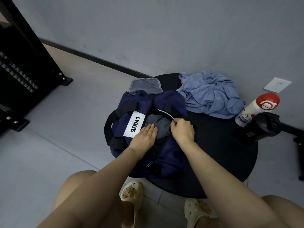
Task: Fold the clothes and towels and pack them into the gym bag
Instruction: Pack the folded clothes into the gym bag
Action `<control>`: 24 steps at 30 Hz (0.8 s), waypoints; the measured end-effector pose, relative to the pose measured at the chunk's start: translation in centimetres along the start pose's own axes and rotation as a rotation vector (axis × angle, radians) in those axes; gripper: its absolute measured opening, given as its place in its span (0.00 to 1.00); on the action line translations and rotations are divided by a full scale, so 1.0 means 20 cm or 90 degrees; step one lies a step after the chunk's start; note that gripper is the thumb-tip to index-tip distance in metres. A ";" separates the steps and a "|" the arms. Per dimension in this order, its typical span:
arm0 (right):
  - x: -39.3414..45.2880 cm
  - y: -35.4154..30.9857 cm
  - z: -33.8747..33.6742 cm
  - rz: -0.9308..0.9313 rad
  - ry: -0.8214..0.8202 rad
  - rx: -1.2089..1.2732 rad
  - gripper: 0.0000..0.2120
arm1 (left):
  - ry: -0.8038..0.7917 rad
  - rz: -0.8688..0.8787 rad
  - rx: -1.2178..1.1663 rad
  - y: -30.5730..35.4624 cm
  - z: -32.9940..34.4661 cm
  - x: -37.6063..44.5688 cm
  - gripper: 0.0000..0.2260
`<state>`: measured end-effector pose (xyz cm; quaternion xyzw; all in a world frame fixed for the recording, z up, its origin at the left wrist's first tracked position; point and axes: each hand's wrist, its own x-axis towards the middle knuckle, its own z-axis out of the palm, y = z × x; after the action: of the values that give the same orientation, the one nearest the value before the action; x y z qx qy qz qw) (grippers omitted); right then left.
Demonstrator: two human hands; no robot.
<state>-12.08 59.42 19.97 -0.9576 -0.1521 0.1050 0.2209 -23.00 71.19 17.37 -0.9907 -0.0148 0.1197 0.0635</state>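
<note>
On the round black tabletop (222, 153), a blue gym bag (139, 129) lies open.
The left hand (144, 137) lies flat on grey clothes (160, 125) inside; the right hand (182, 129) pinches the bag's edge. A blue towel (212, 94) sits crumpled behind.
</note>
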 end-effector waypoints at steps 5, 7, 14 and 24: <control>-0.02 -0.01 -0.03 0.054 0.092 0.233 0.14 | 0.028 -0.011 -0.002 -0.04 -0.13 -0.02 0.25; -0.03 -0.03 -0.04 0.078 0.110 0.273 0.15 | 0.038 -0.002 0.011 -0.05 -0.17 -0.04 0.26; -0.10 -0.04 -0.06 0.061 0.151 0.313 0.15 | 0.021 0.017 0.031 0.05 -0.19 -0.15 0.25; -0.17 0.01 -0.03 0.047 0.140 0.299 0.16 | -0.053 -0.047 -0.077 0.30 0.00 -0.27 0.32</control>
<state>-15.02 57.97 20.80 -0.8906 -0.0639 0.0409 0.4484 -28.26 65.10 17.87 -0.9856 -0.0607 0.1574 0.0074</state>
